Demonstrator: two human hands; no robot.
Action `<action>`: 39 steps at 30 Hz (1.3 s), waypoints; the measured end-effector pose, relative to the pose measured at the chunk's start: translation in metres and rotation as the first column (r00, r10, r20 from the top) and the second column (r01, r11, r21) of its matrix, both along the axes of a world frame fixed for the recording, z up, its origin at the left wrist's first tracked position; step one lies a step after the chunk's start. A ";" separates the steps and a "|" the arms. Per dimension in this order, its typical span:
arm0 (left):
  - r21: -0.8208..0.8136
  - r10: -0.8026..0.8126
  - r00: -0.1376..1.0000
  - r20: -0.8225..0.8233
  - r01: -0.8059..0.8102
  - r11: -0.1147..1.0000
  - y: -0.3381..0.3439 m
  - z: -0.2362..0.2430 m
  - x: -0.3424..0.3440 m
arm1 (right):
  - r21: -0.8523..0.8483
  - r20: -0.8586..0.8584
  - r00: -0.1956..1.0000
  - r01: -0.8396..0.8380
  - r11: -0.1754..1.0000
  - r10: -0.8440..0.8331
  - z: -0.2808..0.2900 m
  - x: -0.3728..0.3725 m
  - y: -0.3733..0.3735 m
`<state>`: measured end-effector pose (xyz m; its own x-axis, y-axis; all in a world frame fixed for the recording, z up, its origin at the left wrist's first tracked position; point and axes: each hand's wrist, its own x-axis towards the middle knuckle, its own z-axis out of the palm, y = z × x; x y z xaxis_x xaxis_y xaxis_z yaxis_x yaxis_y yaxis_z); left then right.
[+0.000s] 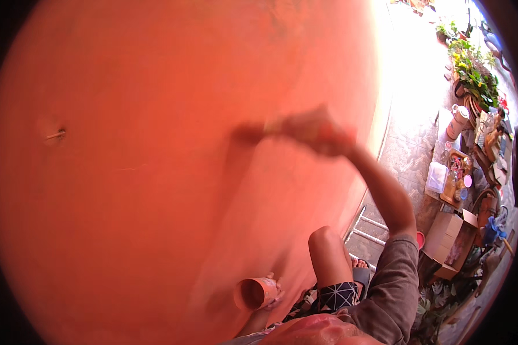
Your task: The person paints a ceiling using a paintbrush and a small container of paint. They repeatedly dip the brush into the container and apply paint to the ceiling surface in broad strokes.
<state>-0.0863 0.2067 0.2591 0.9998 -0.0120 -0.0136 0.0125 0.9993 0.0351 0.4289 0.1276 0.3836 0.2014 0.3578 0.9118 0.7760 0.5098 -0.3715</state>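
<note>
My right hand (319, 135) is closed round a paintbrush (249, 134), arm stretched out. Its dark bristles lie against, or very close to, an orange-red wall (126, 218); motion smears both hand and brush. Low down by the wall, my left hand (277, 294) grips an orange, paint-stained cup (267, 287) from its far side. The cup is tilted so that its dark opening shows, but I cannot make out how much is inside. A darker streak or shadow runs down the wall below the brush.
A metal ladder (369, 234) stands below, beside my bent knee and foot. On the right are a cardboard box (443, 237), a clear plastic tub (437, 177), a wooden tray of bottles (453, 195), a jug (458, 122) and potted plants (475, 72). A small peg (56, 134) sticks out of the wall.
</note>
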 end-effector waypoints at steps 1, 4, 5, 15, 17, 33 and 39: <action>-0.003 0.016 1.000 0.007 -0.016 1.000 -0.003 -0.001 -0.005 | 0.028 -0.216 0.951 -0.219 0.975 0.220 0.029 0.025 -0.014; 0.006 -0.003 1.000 0.020 0.003 1.000 0.001 0.001 0.002 | 0.074 -0.337 0.933 0.158 0.985 -0.125 0.041 0.132 -0.027; -0.002 -0.006 1.000 0.019 0.006 1.000 0.001 0.000 0.001 | 0.099 -0.397 0.872 0.350 0.932 -0.286 0.049 0.157 -0.031; -0.027 0.035 0.999 0.028 -0.034 0.999 -0.001 -0.004 -0.003 | 0.001 0.045 0.998 0.046 0.999 -0.046 0.076 -0.025 -0.024; -0.032 0.025 0.999 0.026 -0.024 0.999 0.000 -0.006 0.001 | -0.052 -0.116 0.974 -0.202 0.978 0.195 0.082 -0.029 -0.037; 0.017 0.111 0.991 0.074 -0.112 0.994 -0.024 0.010 -0.047 | 0.095 -0.105 0.848 0.529 0.843 -0.520 0.059 0.020 0.019; 0.101 0.196 0.977 0.083 -0.204 0.974 -0.037 0.016 -0.075 | 0.069 0.182 0.981 0.056 0.996 -0.068 0.061 -0.235 0.017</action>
